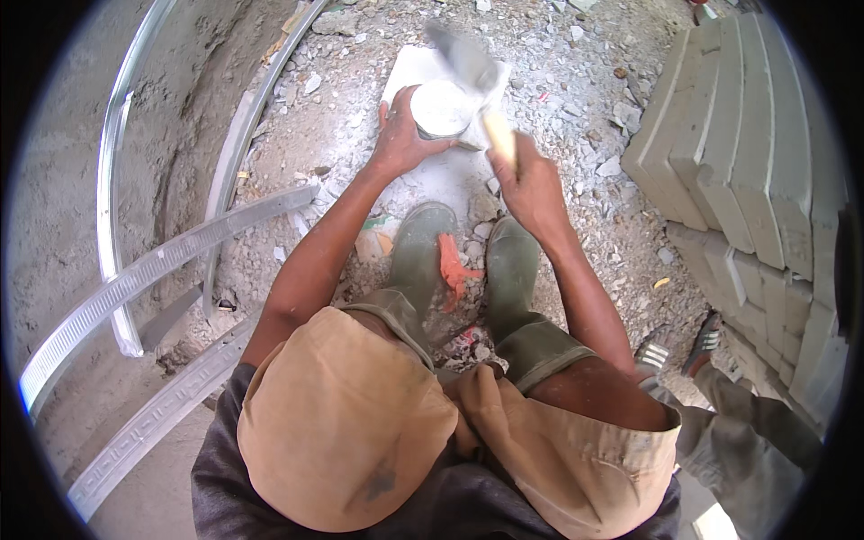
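My left hand [402, 139] grips the side of a round white-topped piece [440, 106], perhaps a container of white material, resting on a pale square board [403, 65] dusted with white powder. In my right hand [531, 184] is the pale yellow handle of a tool [500, 130]; its wide grey head [463, 58] is blurred by motion above the board's upper part, so its exact shape is unclear. Green rubber boots [418, 247] on my feet stand below the board, with a crumpled orange scrap [453, 270] between them.
Bent metal channels [164, 261] lean along a rough grey wall [63, 180] at left. Stacked grey blocks [733, 135] line the right. Rubble [603, 99] covers the ground around the board. Another person's legs and sandalled feet [747, 414] show at lower right.
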{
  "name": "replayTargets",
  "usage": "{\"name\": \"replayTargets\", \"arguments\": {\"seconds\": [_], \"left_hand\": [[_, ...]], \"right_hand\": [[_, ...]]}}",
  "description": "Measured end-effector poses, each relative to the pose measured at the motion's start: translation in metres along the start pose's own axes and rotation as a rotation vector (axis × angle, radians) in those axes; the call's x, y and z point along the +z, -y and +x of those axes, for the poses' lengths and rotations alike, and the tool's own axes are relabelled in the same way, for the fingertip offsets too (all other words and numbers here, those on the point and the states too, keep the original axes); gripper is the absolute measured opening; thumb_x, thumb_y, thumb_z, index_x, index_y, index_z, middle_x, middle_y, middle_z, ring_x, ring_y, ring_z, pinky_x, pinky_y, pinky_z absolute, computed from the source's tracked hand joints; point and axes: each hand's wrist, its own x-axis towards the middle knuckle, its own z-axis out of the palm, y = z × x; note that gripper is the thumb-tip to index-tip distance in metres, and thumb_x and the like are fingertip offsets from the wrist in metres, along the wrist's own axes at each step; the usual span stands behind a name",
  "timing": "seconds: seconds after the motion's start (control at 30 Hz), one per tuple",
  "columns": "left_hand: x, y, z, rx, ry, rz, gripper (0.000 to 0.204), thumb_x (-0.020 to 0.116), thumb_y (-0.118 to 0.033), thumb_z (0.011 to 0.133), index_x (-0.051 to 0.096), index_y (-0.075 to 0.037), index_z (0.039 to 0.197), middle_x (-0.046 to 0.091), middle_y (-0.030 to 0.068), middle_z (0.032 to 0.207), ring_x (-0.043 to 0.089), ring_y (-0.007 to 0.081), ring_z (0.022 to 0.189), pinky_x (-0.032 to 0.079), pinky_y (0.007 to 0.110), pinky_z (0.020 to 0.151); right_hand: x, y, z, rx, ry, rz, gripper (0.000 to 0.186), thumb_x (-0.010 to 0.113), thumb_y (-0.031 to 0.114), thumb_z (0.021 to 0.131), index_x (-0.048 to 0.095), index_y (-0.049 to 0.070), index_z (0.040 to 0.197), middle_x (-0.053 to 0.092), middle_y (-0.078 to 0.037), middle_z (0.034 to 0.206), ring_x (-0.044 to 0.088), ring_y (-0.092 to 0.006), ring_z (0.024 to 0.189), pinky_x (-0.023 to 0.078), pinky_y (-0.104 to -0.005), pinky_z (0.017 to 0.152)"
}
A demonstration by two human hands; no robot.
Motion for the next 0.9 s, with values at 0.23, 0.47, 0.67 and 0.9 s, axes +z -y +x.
{"name": "replayTargets", "arguments": {"seconds": [0.23, 0.47, 0.67, 0.9], "left_hand": [[0.002, 0.001, 0.0, 0.0, -0.011, -0.002, 0.117, 0.089, -0.05, 0.064, 0.022, -0.005, 0.149, 0.038, 0.0175, 0.151, 0.037, 0.0332, 0.143, 0.005, 0.057, 0.121], [0.007, -0.006, -0.009, -0.065, -0.065, 0.045, 0.117, 0.088, -0.05, 0.066, 0.019, -0.006, 0.15, 0.036, 0.0186, 0.151, 0.037, 0.0336, 0.143, 0.005, 0.058, 0.121], [0.022, -0.009, -0.013, -0.056, -0.164, 0.039, 0.119, 0.089, -0.051, 0.066, 0.017, -0.006, 0.149, 0.036, 0.0212, 0.15, 0.036, 0.0359, 0.143, 0.007, 0.063, 0.118], [0.027, -0.011, -0.017, -0.066, -0.215, 0.066, 0.12, 0.087, -0.056, 0.067, 0.019, -0.002, 0.149, 0.041, 0.0205, 0.147, 0.04, 0.0342, 0.14, 0.006, 0.061, 0.118]], "right_hand": [[0.005, 0.007, -0.009, 0.086, -0.045, 0.088, 0.044, 0.061, 0.032, 0.098, 0.055, -0.002, 0.126, 0.068, -0.031, 0.088, 0.068, -0.0482, 0.085, 0.053, -0.05, 0.074], [0.006, 0.008, -0.015, -0.014, -0.131, 0.175, 0.046, 0.06, 0.03, 0.099, 0.052, -0.002, 0.131, 0.069, -0.031, 0.09, 0.069, -0.0473, 0.087, 0.054, -0.0484, 0.076], [0.003, 0.003, -0.016, 0.109, 0.066, 0.187, 0.048, 0.058, 0.026, 0.099, 0.048, -0.003, 0.135, 0.069, -0.03, 0.09, 0.071, -0.0435, 0.083, 0.054, -0.0445, 0.074], [0.005, 0.012, -0.017, 0.156, 0.138, 0.032, 0.049, 0.058, 0.026, 0.098, 0.047, -0.004, 0.136, 0.069, -0.028, 0.086, 0.072, -0.0393, 0.083, 0.055, -0.0437, 0.074]]}}
